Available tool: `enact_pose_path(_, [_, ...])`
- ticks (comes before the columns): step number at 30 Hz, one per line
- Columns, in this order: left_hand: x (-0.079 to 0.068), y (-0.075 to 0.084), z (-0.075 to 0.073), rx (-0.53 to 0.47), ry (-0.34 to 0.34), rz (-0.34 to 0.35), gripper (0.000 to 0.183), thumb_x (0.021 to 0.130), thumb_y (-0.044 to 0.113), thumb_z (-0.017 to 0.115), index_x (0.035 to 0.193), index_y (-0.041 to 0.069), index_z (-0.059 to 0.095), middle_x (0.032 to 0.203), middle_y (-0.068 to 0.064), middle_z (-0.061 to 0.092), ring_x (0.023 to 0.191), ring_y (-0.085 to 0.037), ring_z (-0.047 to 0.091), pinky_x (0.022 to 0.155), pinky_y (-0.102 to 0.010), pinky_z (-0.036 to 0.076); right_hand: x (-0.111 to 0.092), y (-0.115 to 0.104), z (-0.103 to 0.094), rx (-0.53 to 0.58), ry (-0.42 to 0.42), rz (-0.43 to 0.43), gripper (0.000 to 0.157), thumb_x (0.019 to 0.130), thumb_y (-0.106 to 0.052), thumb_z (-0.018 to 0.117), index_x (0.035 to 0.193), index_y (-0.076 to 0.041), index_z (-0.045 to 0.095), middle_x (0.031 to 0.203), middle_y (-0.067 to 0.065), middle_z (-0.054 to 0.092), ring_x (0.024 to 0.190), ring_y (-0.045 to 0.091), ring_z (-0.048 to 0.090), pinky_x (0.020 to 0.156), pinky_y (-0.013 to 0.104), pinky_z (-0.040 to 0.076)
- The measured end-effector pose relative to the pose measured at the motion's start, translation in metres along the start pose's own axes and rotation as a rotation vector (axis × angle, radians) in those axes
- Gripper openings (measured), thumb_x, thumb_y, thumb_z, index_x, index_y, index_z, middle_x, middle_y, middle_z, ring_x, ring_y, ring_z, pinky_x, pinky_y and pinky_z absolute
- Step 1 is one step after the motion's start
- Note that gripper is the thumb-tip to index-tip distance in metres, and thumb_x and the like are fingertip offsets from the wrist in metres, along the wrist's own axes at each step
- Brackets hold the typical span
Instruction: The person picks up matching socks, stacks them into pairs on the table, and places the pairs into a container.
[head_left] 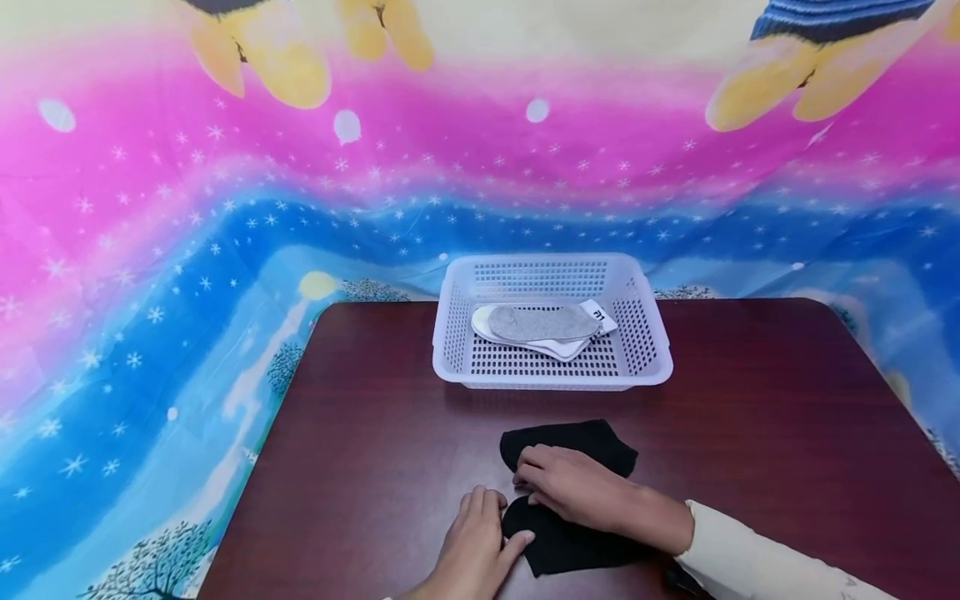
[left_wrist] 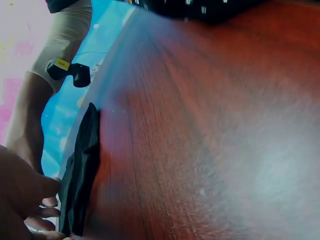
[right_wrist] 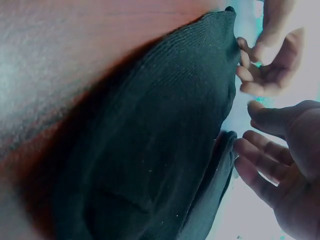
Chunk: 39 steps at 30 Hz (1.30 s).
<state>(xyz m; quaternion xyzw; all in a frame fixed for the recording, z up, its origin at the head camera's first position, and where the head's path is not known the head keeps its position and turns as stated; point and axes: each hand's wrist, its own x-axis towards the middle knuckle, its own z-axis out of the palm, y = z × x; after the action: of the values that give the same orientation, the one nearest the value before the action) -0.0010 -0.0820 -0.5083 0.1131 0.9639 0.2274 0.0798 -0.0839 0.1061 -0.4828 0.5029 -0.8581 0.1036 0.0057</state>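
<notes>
Two black socks lie on the table, one nearer sock [head_left: 581,546] and one farther sock [head_left: 573,435], their left ends close together. My left hand [head_left: 472,542] is at the left end of the nearer sock, its thumb over the fabric edge and its fingers on the table side. Over the gap between the socks is my right hand [head_left: 573,492], its fingertips by the farther sock's near edge. The right wrist view shows its fingers [right_wrist: 257,157] loosely extended, touching or almost touching the black fabric. Part of the nearer sock is hidden under the right forearm.
A white plastic basket [head_left: 551,379] stands at the back of the dark red-brown table [head_left: 360,433]. Inside it lie a grey sock [head_left: 536,323] and white socks [head_left: 566,348] with a label. A patterned cloth [head_left: 480,167] hangs behind the table.
</notes>
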Motion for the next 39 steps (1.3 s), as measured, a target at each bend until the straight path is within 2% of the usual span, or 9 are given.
enact_pose_path(5, [0.011, 0.009, 0.006, 0.09, 0.034, 0.071, 0.041, 0.084, 0.035, 0.072, 0.107, 0.007, 0.053, 0.094, -0.002, 0.048, 0.088, -0.016, 0.046, 0.08, -0.032, 0.045, -0.004, 0.004, 0.0, -0.012, 0.023, 0.027, 0.016, 0.09, -0.021, 0.066, 0.106, -0.021, 0.064, 0.102, -0.01, 0.055, 0.088, 0.003, 0.051, 0.079, 0.023, 0.05])
enact_pose_path(9, [0.015, 0.012, 0.004, 0.043, 0.043, 0.087, 0.037, 0.08, 0.022, 0.075, 0.106, 0.006, 0.054, 0.092, -0.001, 0.05, 0.085, -0.016, 0.046, 0.078, -0.031, 0.044, -0.01, 0.007, -0.002, 0.036, 0.058, 0.05, 0.016, 0.09, -0.018, 0.066, 0.107, -0.02, 0.065, 0.102, -0.01, 0.055, 0.091, 0.002, 0.052, 0.081, 0.023, 0.05])
enact_pose_path(13, [0.017, 0.013, -0.002, -0.101, 0.049, 0.054, 0.024, 0.081, 0.014, 0.073, 0.096, 0.012, 0.055, 0.089, 0.004, 0.043, 0.083, -0.012, 0.044, 0.072, -0.027, 0.041, -0.018, 0.008, -0.005, 0.149, 0.052, 0.125, 0.022, 0.089, -0.018, 0.068, 0.11, -0.018, 0.065, 0.107, -0.01, 0.055, 0.098, 0.002, 0.053, 0.084, 0.024, 0.051])
enact_pose_path(18, [0.02, 0.019, -0.012, -0.287, 0.026, 0.02, 0.019, 0.088, 0.018, 0.067, 0.093, 0.018, 0.049, 0.092, 0.007, 0.039, 0.083, -0.006, 0.045, 0.07, -0.022, 0.039, -0.023, 0.01, -0.009, 0.398, -0.046, 0.241, 0.031, 0.086, -0.023, 0.071, 0.116, -0.017, 0.062, 0.111, -0.011, 0.057, 0.1, 0.002, 0.054, 0.087, 0.025, 0.05])
enact_pose_path(22, [0.02, 0.026, -0.016, -0.412, 0.032, 0.04, 0.019, 0.09, 0.016, 0.065, 0.097, 0.019, 0.048, 0.094, 0.009, 0.044, 0.082, -0.003, 0.048, 0.07, -0.019, 0.041, -0.024, 0.012, -0.01, 0.638, -0.097, 0.307, 0.022, 0.084, -0.023, 0.074, 0.103, -0.024, 0.065, 0.095, -0.015, 0.061, 0.086, -0.002, 0.057, 0.077, 0.021, 0.051])
enact_pose_path(25, [0.019, 0.028, -0.016, -0.5, 0.047, 0.069, 0.02, 0.091, 0.016, 0.064, 0.102, 0.02, 0.047, 0.095, 0.01, 0.047, 0.084, -0.001, 0.048, 0.071, -0.018, 0.041, -0.024, 0.013, -0.009, 0.747, -0.103, 0.322, 0.013, 0.083, -0.028, 0.075, 0.092, -0.029, 0.065, 0.081, -0.017, 0.059, 0.073, -0.003, 0.054, 0.067, 0.018, 0.05])
enact_pose_path(31, [0.016, 0.023, -0.011, -0.693, 0.102, 0.096, 0.033, 0.092, 0.022, 0.064, 0.117, 0.016, 0.043, 0.104, 0.003, 0.052, 0.09, -0.004, 0.049, 0.078, -0.02, 0.043, -0.023, 0.011, -0.007, 0.756, -0.041, 0.281, 0.009, 0.085, -0.036, 0.071, 0.085, -0.027, 0.067, 0.066, -0.018, 0.051, 0.059, -0.005, 0.046, 0.052, 0.014, 0.043])
enact_pose_path(36, [0.016, 0.018, -0.003, -0.905, 0.094, -0.012, 0.059, 0.086, 0.031, 0.072, 0.128, 0.011, 0.036, 0.116, -0.006, 0.051, 0.094, -0.009, 0.051, 0.081, -0.021, 0.043, -0.025, 0.01, -0.016, 0.724, 0.063, 0.291, 0.007, 0.083, -0.029, 0.073, 0.083, -0.024, 0.068, 0.063, -0.017, 0.049, 0.056, -0.006, 0.043, 0.05, 0.014, 0.041])
enact_pose_path(39, [0.017, 0.015, 0.002, -1.035, 0.048, -0.056, 0.062, 0.082, 0.024, 0.076, 0.128, 0.009, 0.038, 0.119, -0.006, 0.055, 0.1, -0.009, 0.056, 0.086, -0.02, 0.045, -0.025, 0.008, -0.025, 0.694, 0.12, 0.296, 0.009, 0.082, -0.032, 0.074, 0.081, -0.029, 0.066, 0.065, -0.018, 0.053, 0.059, -0.005, 0.046, 0.053, 0.015, 0.043])
